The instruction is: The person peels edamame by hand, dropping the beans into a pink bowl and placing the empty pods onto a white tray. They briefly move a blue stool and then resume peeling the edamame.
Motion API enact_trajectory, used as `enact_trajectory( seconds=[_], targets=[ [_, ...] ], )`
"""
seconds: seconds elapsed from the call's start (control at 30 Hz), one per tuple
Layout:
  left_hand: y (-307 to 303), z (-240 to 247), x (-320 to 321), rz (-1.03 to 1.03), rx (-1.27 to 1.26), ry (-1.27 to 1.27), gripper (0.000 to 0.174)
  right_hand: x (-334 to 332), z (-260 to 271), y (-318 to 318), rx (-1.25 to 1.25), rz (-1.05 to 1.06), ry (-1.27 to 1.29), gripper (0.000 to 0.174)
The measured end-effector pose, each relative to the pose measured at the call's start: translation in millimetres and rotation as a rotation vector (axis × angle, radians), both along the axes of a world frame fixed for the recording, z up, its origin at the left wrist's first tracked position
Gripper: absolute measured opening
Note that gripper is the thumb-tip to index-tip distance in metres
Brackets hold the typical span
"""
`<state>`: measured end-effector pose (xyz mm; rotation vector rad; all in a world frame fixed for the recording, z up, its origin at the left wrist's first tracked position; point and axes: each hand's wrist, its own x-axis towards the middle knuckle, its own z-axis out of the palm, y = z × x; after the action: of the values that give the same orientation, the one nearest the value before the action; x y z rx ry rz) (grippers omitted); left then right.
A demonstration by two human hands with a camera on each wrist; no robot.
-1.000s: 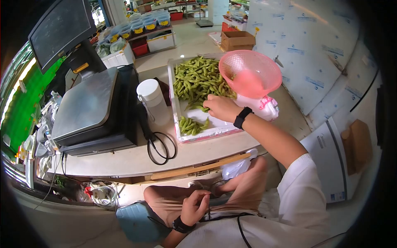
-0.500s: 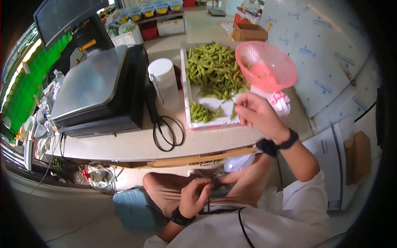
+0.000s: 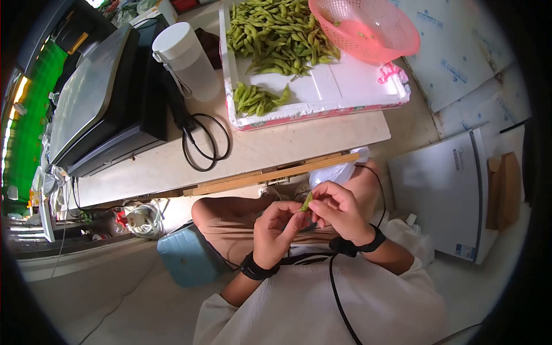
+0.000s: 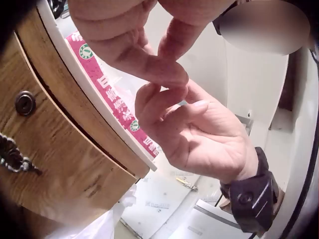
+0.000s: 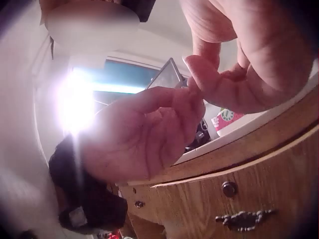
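In the head view, both hands meet above the lap around one green soybean pod. My left hand pinches its lower end between thumb and fingers. The thumb and fingers of my right hand grip the pod from the other side. Both wrist views show the fingertips of the two hands touching, the pod hidden behind them. A large heap of pods lies in a white foam tray on the counter, with a smaller pile of pods at its near left corner.
A pink mesh basket rests on the tray's right side. Left of the tray stand a white-lidded bottle and a weighing scale, with a black cable looped on the counter. Wooden drawers front the counter.
My right hand has come from the tray down to the lap, bringing a pod to the left hand. The left hand now pinches it too. The head view has tilted downward.
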<state>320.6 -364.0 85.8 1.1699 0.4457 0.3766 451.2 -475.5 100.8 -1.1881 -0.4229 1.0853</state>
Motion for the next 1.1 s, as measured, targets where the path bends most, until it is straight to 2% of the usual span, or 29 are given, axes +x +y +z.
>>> enact_trajectory(
  seconds=[0.07, 0.17, 0.23, 0.37, 0.57, 0.7, 0.77, 0.8, 0.87, 0.9, 0.97, 1.0, 1.07, 1.1],
  targets=[
    [2, -4, -1, 0.001, -0.059, -0.028, 0.014, -3, -5, -3, -0.017, -0.018, 0.037, 0.013],
    [1, -5, -1, 0.029, -0.088, -0.01, 0.013, -6, -15, -5, 0.012, 0.044, -0.063, 0.011],
    [1, -7, -2, 0.032, -0.071, -0.003, 0.013, -10, -10, -1, -0.031, -0.028, -0.069, 0.009],
    [3, -9, -3, 0.021, -0.053, 0.001, 0.012, -9, -17, -2, 0.004, -0.034, -0.046, 0.007],
    [4, -13, -3, -0.016, -0.029, -0.051, 0.011, -1, -20, -5, 0.005, 0.037, -0.002, 0.005],
    [3, -14, -3, -0.04, -0.054, -0.061, 0.011, -3, -24, -2, 0.122, -0.005, 0.007, 0.004],
    [3, -10, -2, -0.057, -0.208, -0.056, 0.01, -6, -27, -2, 0.161, -0.008, 0.048, 0.005],
    [6, -13, -3, -0.058, -0.208, -0.054, 0.01, -7, -28, -1, 0.184, -0.007, 0.094, 0.005],
    [12, -24, -6, -0.157, -0.465, -0.118, 0.014, -8, -30, 0, 0.206, -0.006, 0.141, 0.005],
    [11, -23, -5, -0.157, -0.465, -0.116, 0.014, -9, -31, 0, 0.194, -0.011, 0.175, 0.005],
    [8, -15, 0, -0.085, -0.371, -0.024, 0.013, -8, -32, 1, 0.186, -0.02, 0.209, 0.005],
    [6, -10, 3, -0.088, -0.37, -0.023, 0.013, -6, -32, 1, 0.112, -0.044, 0.144, 0.006],
    [1, -1, 7, 0.017, 0.7, 0.137, 0.014, -4, -33, 0, 0.037, -0.067, 0.08, 0.007],
    [1, -1, 7, 0.017, 0.699, 0.138, 0.014, -2, -34, -1, 0.014, -0.047, -0.039, 0.008]
  ],
)
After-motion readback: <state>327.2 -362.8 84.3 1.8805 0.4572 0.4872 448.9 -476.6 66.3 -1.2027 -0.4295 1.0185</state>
